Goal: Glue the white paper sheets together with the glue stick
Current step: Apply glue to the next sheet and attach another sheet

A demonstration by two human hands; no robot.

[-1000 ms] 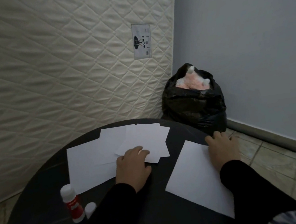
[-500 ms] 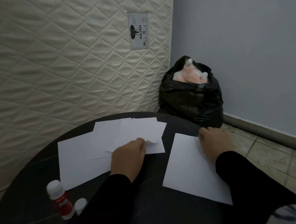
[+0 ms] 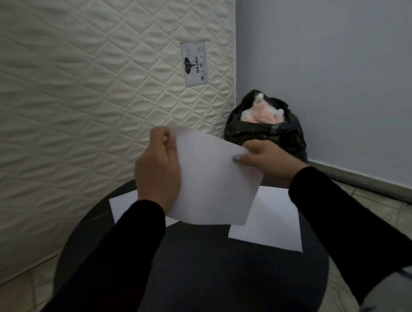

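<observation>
Sheet point(image 3: 211, 181) between both hands' grips

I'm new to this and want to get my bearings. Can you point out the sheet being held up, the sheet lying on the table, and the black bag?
Held sheet point(image 3: 213, 181), head view, its middle.
Sheet on table point(image 3: 271, 223), head view, its bare middle.
Black bag point(image 3: 267, 132), head view, its crumpled front.

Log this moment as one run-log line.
left hand: gripping raised sheet | right hand: pinching same sheet | second sheet: flat on table | glue stick: not visible
</observation>
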